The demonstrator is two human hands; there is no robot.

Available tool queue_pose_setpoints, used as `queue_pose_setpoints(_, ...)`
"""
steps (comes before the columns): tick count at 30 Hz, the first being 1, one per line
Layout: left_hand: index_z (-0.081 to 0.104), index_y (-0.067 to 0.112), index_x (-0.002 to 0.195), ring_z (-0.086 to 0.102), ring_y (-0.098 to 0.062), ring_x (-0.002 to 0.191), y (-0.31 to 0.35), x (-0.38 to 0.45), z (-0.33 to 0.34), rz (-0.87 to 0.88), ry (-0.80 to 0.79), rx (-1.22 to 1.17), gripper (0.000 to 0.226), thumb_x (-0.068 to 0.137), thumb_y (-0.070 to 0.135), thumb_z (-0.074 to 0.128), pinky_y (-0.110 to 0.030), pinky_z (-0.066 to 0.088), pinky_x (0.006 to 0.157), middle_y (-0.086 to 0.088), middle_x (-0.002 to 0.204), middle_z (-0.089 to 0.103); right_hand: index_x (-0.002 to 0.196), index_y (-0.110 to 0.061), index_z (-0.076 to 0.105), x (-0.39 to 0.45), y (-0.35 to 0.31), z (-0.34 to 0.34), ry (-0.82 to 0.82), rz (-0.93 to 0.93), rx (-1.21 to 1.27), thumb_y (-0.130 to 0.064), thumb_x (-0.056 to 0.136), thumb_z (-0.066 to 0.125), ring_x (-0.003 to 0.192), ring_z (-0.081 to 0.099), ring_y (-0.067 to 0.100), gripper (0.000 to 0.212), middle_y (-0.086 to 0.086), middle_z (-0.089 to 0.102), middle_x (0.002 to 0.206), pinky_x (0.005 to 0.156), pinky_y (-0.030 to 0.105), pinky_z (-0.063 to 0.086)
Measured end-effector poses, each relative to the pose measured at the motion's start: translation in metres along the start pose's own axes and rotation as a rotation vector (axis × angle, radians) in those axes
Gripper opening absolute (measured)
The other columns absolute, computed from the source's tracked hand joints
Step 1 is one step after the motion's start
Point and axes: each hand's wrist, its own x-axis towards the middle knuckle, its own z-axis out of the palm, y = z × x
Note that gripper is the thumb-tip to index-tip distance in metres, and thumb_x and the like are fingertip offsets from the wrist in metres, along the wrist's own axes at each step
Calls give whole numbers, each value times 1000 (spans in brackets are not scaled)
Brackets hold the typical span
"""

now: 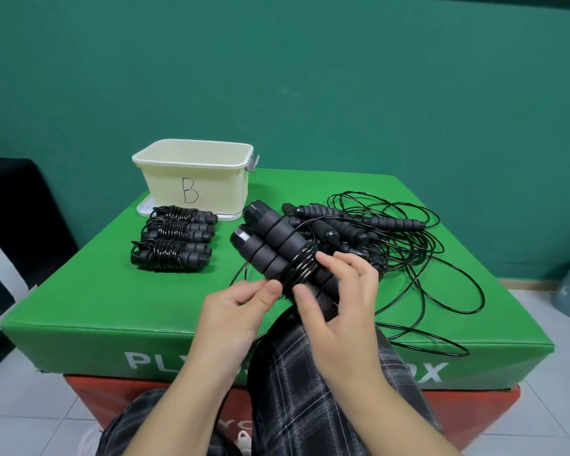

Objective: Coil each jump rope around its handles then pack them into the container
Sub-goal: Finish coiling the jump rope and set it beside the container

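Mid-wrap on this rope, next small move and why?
Probably another turn of cord: the right hand grips the paired handles, which carry only a few coils, the left hand pinches the cord, and plenty of cord looks loose.

One head-worn camera looks forward and down, close over the hands, across the green box (112,291) toward the wall (277,77).
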Motion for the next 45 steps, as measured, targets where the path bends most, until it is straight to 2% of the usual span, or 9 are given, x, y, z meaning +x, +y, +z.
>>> queue_pose_setpoints(8,62,27,53,30,-3,43,-6,3,-13,182,-42,180,33,78,49,58,-16,25,44,9,59,39,141,-20,44,2,2,0,-127,105,-104,-45,75,65,109,39,-10,73,-5,43,117,93,-2,24)
queue_pose_setpoints(13,70,21,81,27,-3,42,-4,0,-11,159,-143,-19,20,83,27,51,-14,20,40,8,62,42,132,-25,55,5,-2,-5,-63,285,34,-50,75,61,104,53,-8,63,-20,57,107,88,6,37)
queue_pose_setpoints(17,65,17,73,25,-6,39,-6,2,-10,119,-87,-84,14,85,23,62,-16,18,38,-1,53,38,106,-46,62,5,-7,-7,-50,390,199,-64,68,59,80,64,3,43,-13,71,97,79,34,54)
queue_pose_setpoints(21,44,8,81,23,-4,35,-11,5,-5,48,2,-155,22,78,25,58,-15,17,34,0,59,38,95,-46,65,4,-17,-10,-54,417,275,-65,70,61,59,62,7,31,-23,70,83,60,21,49)
queue_pose_setpoints(28,49,9,87,22,-3,36,-15,1,-1,-82,-106,-71,42,73,48,45,-14,17,35,10,46,30,93,-24,69,4,-15,-10,-109,455,455,-48,82,55,47,61,22,30,6,67,69,36,23,40)
queue_pose_setpoints(32,53,12,77,20,-3,36,-7,3,-3,-104,-20,-101,36,70,47,52,-15,14,34,6,49,23,91,-34,64,3,-12,-7,-156,343,276,-59,77,40,66,62,2,38,-9,70,84,58,16,46)
queue_pose_setpoints(36,49,15,68,16,-5,35,-4,6,-7,-100,65,-40,35,70,49,56,-17,10,37,10,43,20,124,-43,44,1,-8,0,-222,41,-61,-45,81,54,114,41,-12,44,-14,46,127,93,3,29)
queue_pose_setpoints(42,43,13,64,15,-7,36,-9,5,-5,-55,101,78,46,66,57,56,-20,12,38,10,41,20,134,-41,33,-5,-2,8,-206,-125,-473,-18,64,84,109,44,20,90,-3,27,134,87,34,48)
queue_pose_setpoints(45,60,8,78,19,-10,37,-9,4,-7,16,107,125,53,65,59,54,-23,15,41,9,40,25,139,-39,30,-4,1,6,-213,-88,-382,-27,70,80,105,50,18,86,-6,31,125,86,30,48)
